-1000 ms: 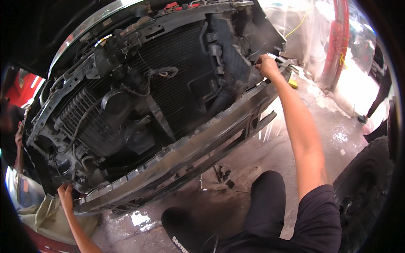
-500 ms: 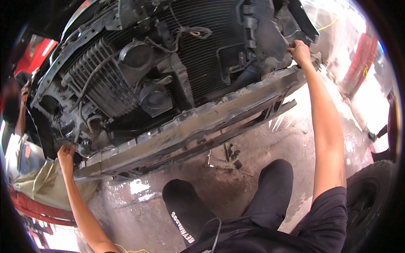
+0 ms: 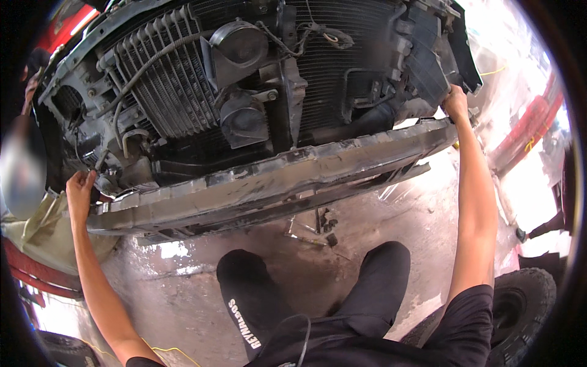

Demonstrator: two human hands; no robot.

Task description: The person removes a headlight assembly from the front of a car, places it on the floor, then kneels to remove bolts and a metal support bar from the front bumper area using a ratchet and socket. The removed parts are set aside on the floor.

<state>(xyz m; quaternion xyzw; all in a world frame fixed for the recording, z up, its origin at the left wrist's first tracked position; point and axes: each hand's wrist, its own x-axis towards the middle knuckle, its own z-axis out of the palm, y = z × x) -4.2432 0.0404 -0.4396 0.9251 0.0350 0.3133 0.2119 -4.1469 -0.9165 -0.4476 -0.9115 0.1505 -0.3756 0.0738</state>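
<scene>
Bumper bar [image 3: 275,166] spans the lower front edge of the car [image 3: 171,79], left hand [image 3: 78,189] by its left end, right hand [image 3: 455,105] at its right, both curled; gripping what, can't tell!

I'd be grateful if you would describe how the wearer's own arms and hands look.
The left hand and right hand are ungloved, with no watch or bracelet visible. Both forearms are bare. The right sleeve is short, loose and black; only a dark edge of the left sleeve shows.
</scene>
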